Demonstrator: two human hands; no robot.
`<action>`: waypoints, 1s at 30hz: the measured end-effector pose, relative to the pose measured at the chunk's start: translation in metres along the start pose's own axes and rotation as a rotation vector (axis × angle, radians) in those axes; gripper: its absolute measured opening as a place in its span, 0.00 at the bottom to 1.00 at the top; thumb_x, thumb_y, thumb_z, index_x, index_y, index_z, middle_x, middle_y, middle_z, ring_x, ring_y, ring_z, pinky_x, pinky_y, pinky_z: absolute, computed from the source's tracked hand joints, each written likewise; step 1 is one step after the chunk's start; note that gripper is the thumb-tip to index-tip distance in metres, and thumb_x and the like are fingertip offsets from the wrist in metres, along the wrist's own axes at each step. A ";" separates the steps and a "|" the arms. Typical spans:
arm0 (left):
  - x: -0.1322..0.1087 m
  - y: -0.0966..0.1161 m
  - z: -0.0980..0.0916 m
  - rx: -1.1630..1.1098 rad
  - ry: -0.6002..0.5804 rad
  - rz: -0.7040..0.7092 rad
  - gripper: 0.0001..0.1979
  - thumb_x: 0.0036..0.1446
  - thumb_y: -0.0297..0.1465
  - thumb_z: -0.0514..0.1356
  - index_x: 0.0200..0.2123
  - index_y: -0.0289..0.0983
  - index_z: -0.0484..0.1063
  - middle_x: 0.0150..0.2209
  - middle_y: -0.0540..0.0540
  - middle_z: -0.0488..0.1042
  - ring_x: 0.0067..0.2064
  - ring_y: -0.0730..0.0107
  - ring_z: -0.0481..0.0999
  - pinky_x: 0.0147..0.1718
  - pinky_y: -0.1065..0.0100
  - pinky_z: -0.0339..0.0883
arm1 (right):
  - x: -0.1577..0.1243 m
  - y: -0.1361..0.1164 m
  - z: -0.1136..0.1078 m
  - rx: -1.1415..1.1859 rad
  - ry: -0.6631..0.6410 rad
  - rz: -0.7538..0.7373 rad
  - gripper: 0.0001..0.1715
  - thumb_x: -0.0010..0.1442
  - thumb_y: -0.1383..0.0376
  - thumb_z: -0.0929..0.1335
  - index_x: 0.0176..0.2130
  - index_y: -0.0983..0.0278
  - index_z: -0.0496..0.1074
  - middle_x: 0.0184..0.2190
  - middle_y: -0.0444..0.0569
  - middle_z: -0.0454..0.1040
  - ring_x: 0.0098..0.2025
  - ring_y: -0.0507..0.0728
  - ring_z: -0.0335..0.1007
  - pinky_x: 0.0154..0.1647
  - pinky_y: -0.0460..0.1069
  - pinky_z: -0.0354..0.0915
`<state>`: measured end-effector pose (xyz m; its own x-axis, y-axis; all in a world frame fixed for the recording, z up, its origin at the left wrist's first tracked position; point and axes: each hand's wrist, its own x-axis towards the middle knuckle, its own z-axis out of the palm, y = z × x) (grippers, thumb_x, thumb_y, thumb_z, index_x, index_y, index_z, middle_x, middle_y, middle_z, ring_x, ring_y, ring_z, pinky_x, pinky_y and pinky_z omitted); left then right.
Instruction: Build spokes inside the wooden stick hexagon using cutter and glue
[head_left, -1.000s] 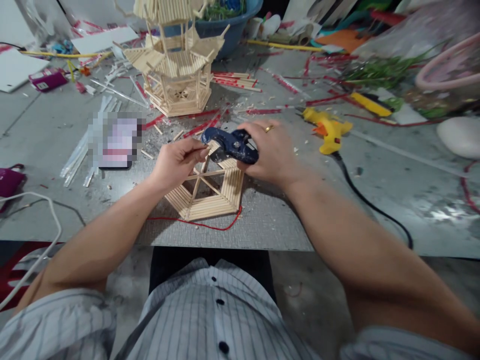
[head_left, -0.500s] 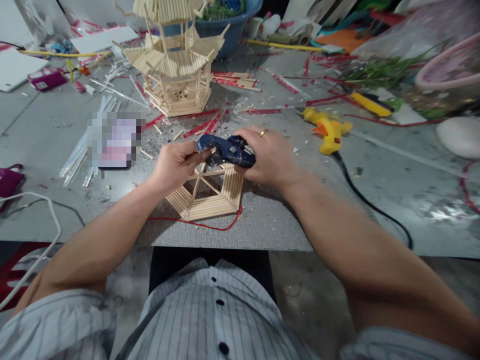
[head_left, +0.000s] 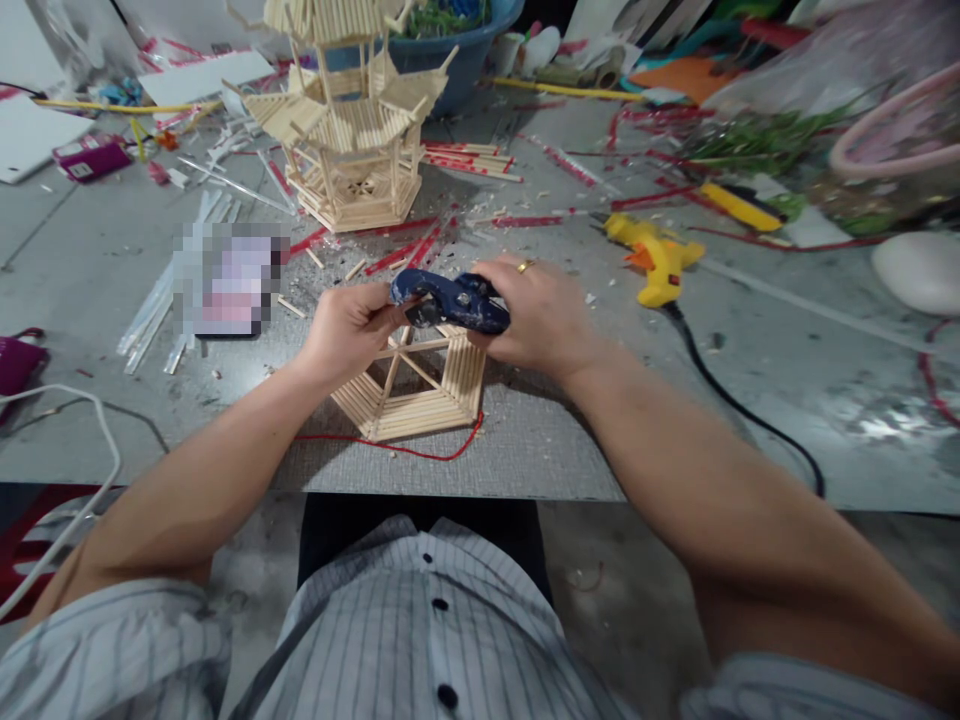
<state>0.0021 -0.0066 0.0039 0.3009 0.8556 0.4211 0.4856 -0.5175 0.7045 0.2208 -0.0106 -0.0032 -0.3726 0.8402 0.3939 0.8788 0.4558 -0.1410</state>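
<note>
My right hand (head_left: 536, 310) is wrapped round a dark blue hand cutter (head_left: 454, 298), its worn jaws pointing left. At those jaws, my left hand (head_left: 349, 325) is closed in a pinch on a thin wooden stick, which fingers and tool almost wholly hide. Just below both hands, a flat hexagonal frame of wooden sticks (head_left: 424, 418) lies on the table, with crossing spokes in its middle. Its far side is partly covered by the hands and cutter. A red cord (head_left: 420, 456) runs along the frame's near edge.
A tiered pavilion of sticks (head_left: 352, 130) stands behind. At right lies a yellow glue gun (head_left: 656, 260) with a black cable. A blurred-out phone (head_left: 232, 290) and clear glue sticks (head_left: 157, 300) lie left. Red-wrapped sticks (head_left: 472, 160) and scraps litter the grey table (head_left: 540, 450).
The pale stick end that showed at the cutter's jaws is now hardly visible. Both hands stay in nearly the same place, and the frame has not moved.
</note>
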 end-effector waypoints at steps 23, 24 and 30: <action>-0.002 0.000 0.000 -0.021 -0.009 -0.011 0.11 0.53 0.33 0.55 0.20 0.39 0.65 0.16 0.54 0.59 0.20 0.79 0.60 0.18 0.72 0.55 | 0.000 -0.003 -0.002 -0.024 -0.047 0.023 0.21 0.49 0.60 0.66 0.44 0.62 0.69 0.40 0.54 0.76 0.37 0.63 0.72 0.36 0.56 0.63; -0.002 0.000 0.000 -0.017 -0.007 -0.009 0.11 0.53 0.32 0.55 0.20 0.39 0.66 0.16 0.54 0.59 0.20 0.79 0.61 0.18 0.72 0.56 | 0.000 -0.003 -0.002 -0.018 -0.040 0.026 0.21 0.49 0.60 0.66 0.44 0.61 0.69 0.40 0.53 0.76 0.37 0.63 0.72 0.35 0.56 0.63; -0.002 -0.001 0.000 -0.005 -0.010 0.003 0.10 0.53 0.30 0.54 0.20 0.38 0.66 0.16 0.55 0.59 0.21 0.79 0.61 0.19 0.73 0.56 | -0.001 -0.003 -0.003 -0.009 -0.045 0.039 0.19 0.49 0.60 0.66 0.42 0.61 0.69 0.37 0.53 0.77 0.35 0.63 0.72 0.31 0.54 0.61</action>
<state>0.0012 -0.0076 0.0027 0.3108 0.8537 0.4178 0.4802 -0.5204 0.7061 0.2192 -0.0138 -0.0002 -0.3510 0.8697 0.3471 0.8955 0.4200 -0.1469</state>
